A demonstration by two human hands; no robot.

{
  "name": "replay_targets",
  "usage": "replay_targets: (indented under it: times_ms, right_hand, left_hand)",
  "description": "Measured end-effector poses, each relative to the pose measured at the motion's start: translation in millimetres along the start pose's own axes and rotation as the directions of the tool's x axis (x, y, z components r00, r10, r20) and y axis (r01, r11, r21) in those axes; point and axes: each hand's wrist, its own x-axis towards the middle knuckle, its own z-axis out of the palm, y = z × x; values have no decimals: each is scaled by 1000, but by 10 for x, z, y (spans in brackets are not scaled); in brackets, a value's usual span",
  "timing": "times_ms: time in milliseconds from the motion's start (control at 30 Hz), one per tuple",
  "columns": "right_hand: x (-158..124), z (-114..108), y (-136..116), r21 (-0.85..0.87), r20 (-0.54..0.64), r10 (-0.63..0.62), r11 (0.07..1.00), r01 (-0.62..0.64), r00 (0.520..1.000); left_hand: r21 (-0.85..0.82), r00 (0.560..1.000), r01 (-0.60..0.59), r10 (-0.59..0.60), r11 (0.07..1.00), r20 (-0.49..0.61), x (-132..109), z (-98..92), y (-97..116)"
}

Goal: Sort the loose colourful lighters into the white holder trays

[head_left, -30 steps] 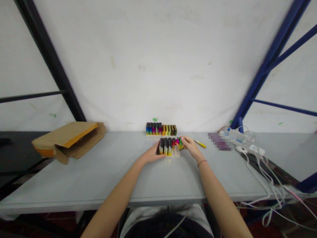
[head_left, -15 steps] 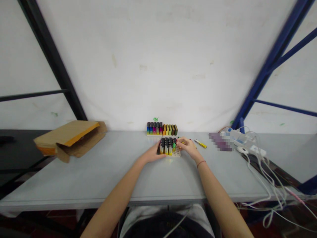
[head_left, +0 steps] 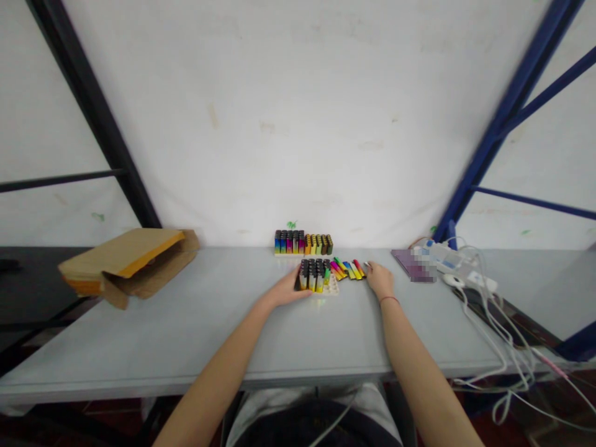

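My left hand (head_left: pixel 286 288) is closed around the left side of a white lighter tray (head_left: pixel 332 287). Black-topped lighters (head_left: pixel 313 278) stand upright in most of it, while holes show at its right end. To the right, my right hand (head_left: pixel 380 280) is closed over a lighter (head_left: pixel 367 266); only its metal end shows past the fingers. Between the tray and this hand lie several loose coloured lighters (head_left: pixel 352 270), among them red, yellow, blue, green and pink ones.
Against the wall stand blue-and-purple lighters (head_left: pixel 289 242) and yellow-green lighters (head_left: pixel 319 244) in rows. An opened cardboard box (head_left: pixel 130 254) lies at the left. On the right are a purple item (head_left: pixel 414 266), a power strip (head_left: pixel 447 259) and tangled white cables (head_left: pixel 493 323).
My right hand has moved from the tray's right end rightward to the separate yellow lighter, which it now covers. The loose lighters it hid are visible. My left hand stays on the tray.
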Motion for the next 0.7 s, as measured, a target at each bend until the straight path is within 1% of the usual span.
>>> replay_targets:
  times_ms: [67, 167, 233, 300, 333, 400, 467, 500, 567, 633, 700]
  right_hand:
    - [9, 35, 4, -20, -6, -10, 1000, 10, 1000]
    - [25, 56, 5, -4, -81, -35, 999, 35, 996]
    - [33, 45, -2, 71, -108, -42, 996, 50, 993]
    - [34, 20, -29, 234, -101, -42, 970, 65, 994]
    - [31, 4, -52, 343, -87, -43, 937, 70, 995]
    - [14, -33, -112, 549, -66, -58, 832, 84, 996]
    - [-14, -79, -180, 678, -87, -71, 727, 112, 994]
    - [-30, -107, -212, 710, -114, -71, 692, 131, 991]
    - [-64, -164, -267, 731, -163, -53, 664, 157, 985]
    - [-93, -213, -305, 725, -184, -25, 672, 152, 983]
    - [-110, -236, -329, 714, -175, 9, 690, 120, 984]
  left_hand:
    - [-5, 1000, 0, 0, 1000, 0, -2, 4, -4]
    - [-4, 1000, -5, 5, 1000, -4, -4, 5, -5]
    - [3, 1000, -10, 10, 1000, -2, -4, 3, -8]
    - [16, 1000, -11, 11, 1000, 1, -2, 2, -15]
    - [21, 1000, -12, 12, 1000, 1, 0, 2, -20]
    - [22, 1000, -18, 18, 1000, -4, 3, 3, -26]
    - [13, 1000, -27, 27, 1000, -7, 5, 3, -25]
    - [8, 1000, -29, 29, 1000, -6, 6, 3, -22]
    - [1, 1000, -26, 26, 1000, -7, 6, 1, -15]
    - [-2, 1000, -23, 23, 1000, -4, 7, 0, -13]
    - [1, 1000, -25, 25, 1000, -5, 7, 0, -18]
